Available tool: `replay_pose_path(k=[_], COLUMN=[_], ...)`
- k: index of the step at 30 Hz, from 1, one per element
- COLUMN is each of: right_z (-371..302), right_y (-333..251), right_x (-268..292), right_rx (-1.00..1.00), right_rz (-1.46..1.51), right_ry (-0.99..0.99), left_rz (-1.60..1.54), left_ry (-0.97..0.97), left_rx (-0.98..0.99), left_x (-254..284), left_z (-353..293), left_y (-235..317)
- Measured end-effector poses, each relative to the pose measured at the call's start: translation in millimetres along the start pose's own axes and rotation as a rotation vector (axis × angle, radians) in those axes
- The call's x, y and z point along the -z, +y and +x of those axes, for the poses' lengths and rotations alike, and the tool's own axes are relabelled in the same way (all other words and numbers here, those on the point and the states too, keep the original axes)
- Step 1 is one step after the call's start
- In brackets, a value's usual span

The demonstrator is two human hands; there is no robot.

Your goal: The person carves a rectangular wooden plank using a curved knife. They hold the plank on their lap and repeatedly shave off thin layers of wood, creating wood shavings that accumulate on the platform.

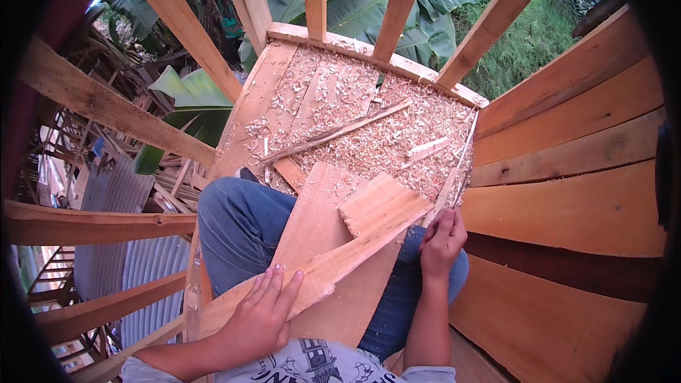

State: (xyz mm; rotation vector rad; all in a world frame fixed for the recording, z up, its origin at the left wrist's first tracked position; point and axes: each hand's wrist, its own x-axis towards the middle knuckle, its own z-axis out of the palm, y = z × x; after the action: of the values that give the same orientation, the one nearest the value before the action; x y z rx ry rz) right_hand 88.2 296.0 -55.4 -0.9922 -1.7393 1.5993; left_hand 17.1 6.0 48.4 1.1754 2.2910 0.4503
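Observation:
My left hand (262, 312) lies on a long, narrow wooden plank (355, 259) with its fingers stretched out. The plank slants across my lap from lower left to upper right, and its near edge is rough and splintered. My right hand (443, 241) is closed by the plank's far right end; what its fingers hold, if anything, is hidden. Under the plank, a wide board (312, 213) rests across my legs. Beyond the plank's right half shows a short piece of wood (383, 206) with a ragged left edge.
Wood shavings (340, 89) cover much of the plank floor, with a long wood strip (337, 131) and a small offcut (428, 147) among them. A slatted railing (170, 21) curves round the left and far sides. Overlapping boards form a wall (560, 206) on the right.

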Motion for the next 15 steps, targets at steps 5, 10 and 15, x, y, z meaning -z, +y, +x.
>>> replay_pose_path(k=[5, 10, 15], right_z=[-69, -110, -135], right_y=[-15, -14, -34], right_x=[20, 36, 33], right_rx=[-0.108, -0.09, -0.128], right_rz=[-0.062, -0.404, -0.544], right_ry=[-0.139, -0.255, -0.313], left_rz=[0.008, -0.057, -0.1], left_ry=[-0.108, -0.116, -0.01], left_rx=[-0.013, -0.003, -0.089], left_x=[0, 0, -13], left_z=[1, 4, 6], left_y=[3, -8, -16])
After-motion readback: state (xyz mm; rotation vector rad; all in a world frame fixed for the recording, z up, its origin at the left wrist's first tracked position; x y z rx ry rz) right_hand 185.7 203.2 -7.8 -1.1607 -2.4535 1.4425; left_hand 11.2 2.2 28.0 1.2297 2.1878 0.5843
